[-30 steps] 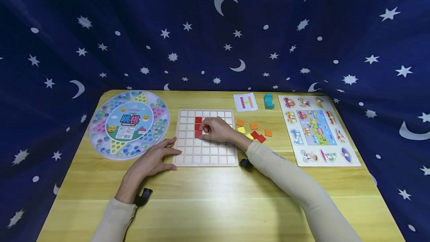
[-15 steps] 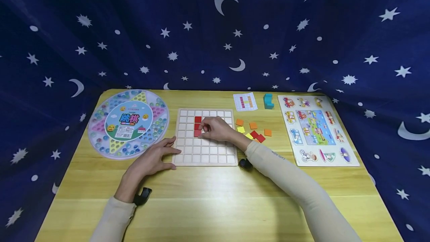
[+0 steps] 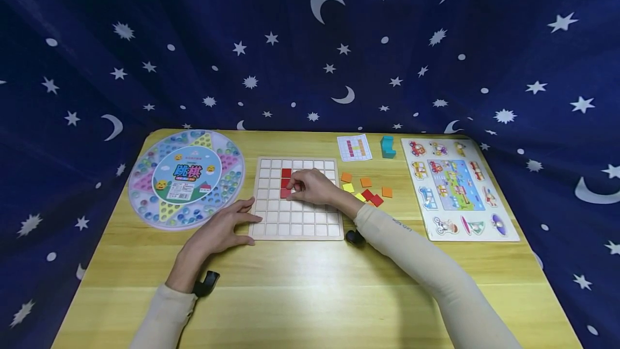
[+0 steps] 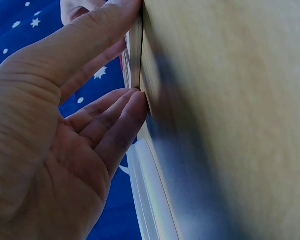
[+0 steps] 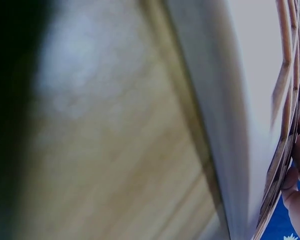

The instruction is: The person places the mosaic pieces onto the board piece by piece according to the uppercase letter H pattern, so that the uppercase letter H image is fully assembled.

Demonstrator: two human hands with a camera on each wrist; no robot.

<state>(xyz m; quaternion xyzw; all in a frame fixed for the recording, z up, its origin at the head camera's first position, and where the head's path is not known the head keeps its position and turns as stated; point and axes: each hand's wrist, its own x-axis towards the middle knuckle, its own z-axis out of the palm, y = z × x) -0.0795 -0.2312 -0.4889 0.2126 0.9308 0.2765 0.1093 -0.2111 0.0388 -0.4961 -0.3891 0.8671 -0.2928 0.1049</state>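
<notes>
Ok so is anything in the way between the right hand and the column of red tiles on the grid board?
Nothing visible: the right hand is over the grid board, right beside the red tiles. Whether it touches or pinches one, I can't tell.

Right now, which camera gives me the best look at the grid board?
The head view: it shows the grid board from above, though the right hand covers part. The left wrist view shows only a strip of its edge by the left hand; the right wrist view shows a blurred rim and some cells, steeply slanted.
</notes>
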